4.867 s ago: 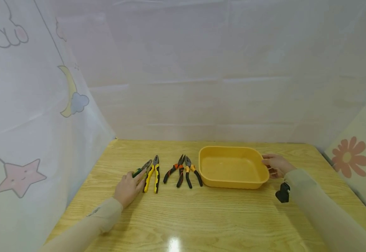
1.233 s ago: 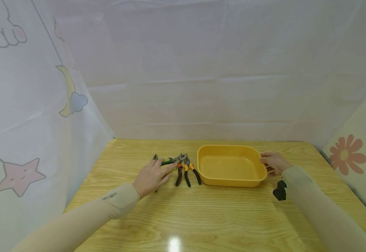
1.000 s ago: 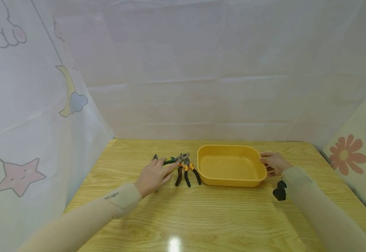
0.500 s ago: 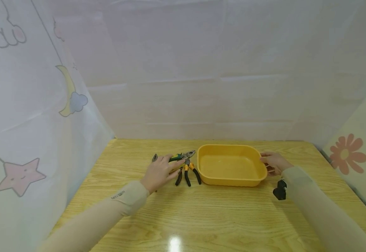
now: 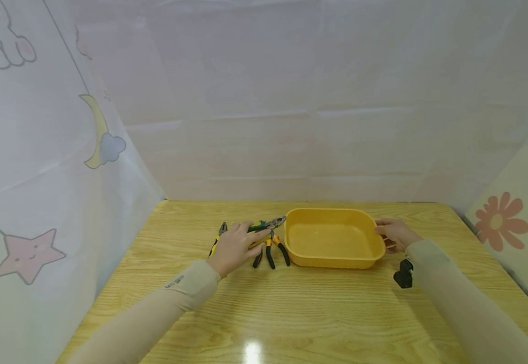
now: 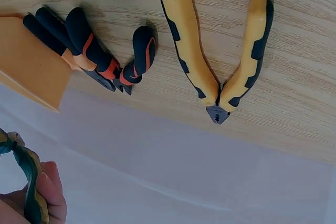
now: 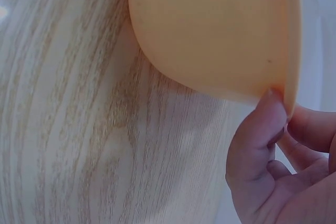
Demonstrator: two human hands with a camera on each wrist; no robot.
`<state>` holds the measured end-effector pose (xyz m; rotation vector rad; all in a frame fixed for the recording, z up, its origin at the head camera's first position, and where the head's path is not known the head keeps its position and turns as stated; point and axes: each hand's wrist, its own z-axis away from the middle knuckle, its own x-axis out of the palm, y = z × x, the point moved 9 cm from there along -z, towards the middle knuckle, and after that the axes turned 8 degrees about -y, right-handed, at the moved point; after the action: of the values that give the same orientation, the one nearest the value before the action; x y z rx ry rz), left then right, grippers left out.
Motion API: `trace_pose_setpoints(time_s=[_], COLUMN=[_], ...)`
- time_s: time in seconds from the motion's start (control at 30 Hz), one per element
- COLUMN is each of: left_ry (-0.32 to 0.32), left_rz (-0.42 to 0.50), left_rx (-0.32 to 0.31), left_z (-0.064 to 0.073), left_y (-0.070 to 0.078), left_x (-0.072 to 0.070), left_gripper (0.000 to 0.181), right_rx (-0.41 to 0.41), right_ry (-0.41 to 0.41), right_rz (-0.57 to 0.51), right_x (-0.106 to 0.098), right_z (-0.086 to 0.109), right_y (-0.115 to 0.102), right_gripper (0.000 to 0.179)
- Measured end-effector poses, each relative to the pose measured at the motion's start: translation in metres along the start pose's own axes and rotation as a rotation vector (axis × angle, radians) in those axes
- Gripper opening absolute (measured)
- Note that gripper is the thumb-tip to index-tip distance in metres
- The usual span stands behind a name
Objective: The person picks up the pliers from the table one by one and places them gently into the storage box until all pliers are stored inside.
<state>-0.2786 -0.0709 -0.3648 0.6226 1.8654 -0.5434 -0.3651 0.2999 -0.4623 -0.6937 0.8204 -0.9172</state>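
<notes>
My left hand (image 5: 236, 247) grips a pair of green-and-yellow pliers (image 5: 273, 223), held above the other tools with its metal nose right at the left rim of the yellow basin (image 5: 334, 263). In the left wrist view, curled fingers (image 6: 50, 184) wrap its green handle (image 6: 29, 174). My right hand (image 5: 396, 235) pinches the basin's right rim; the right wrist view shows the thumb (image 7: 262, 124) against the outer wall (image 7: 210, 35). Below and around my left hand lie yellow-and-black pliers (image 6: 191, 40), partly hidden in the head view, and red-and-black pliers (image 6: 139, 56).
Pliers with orange-and-black handles (image 5: 270, 253) lie close to the basin's left side. Everything stands on a wooden table (image 5: 264, 313). A pale cloth (image 5: 291, 126) hangs behind it, and printed cloths hang at both sides.
My left hand has lifted the green-and-yellow pliers from the left end of the row and carried them right, over the other pliers, to the basin's edge. My right hand stays at the rim.
</notes>
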Motion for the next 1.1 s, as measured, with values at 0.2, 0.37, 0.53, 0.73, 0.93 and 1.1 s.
trace_pose_setpoints(time_s=[0.2, 0.37, 0.53, 0.73, 0.93, 1.1], left_ry=[0.0, 0.001, -0.051, -0.081, -0.098, -0.142], left_rz=[0.015, 0.047, 0.101, 0.132, 0.143, 0.144], left_rx=[-0.032, -0.038, -0.048, -0.054, -0.048, -0.052], left_z=[-0.003, -0.006, -0.009, -0.012, -0.016, -0.023], left_y=[0.0, 0.002, 0.002, 0.002, 0.006, 0.01], left_x=[0.001, 0.0, 0.003, 0.007, 0.01, 0.014], left_gripper=[0.035, 0.035, 0.036, 0.037, 0.037, 0.036], right_rx=[-0.002, -0.006, -0.01, -0.016, -0.025, -0.023], right_ry=[0.002, 0.001, 0.005, 0.003, -0.001, 0.009], right_rz=[0.005, 0.001, 0.003, -0.009, -0.01, -0.011], right_x=[0.001, 0.001, 0.001, 0.003, 0.004, 0.002], right_z=[0.001, 0.002, 0.0, 0.0, 0.0, 0.0], right_y=[-0.001, 0.0, 0.0, -0.001, -0.001, 0.001], right_gripper=[0.051, 0.051, 0.051, 0.052, 0.052, 0.052])
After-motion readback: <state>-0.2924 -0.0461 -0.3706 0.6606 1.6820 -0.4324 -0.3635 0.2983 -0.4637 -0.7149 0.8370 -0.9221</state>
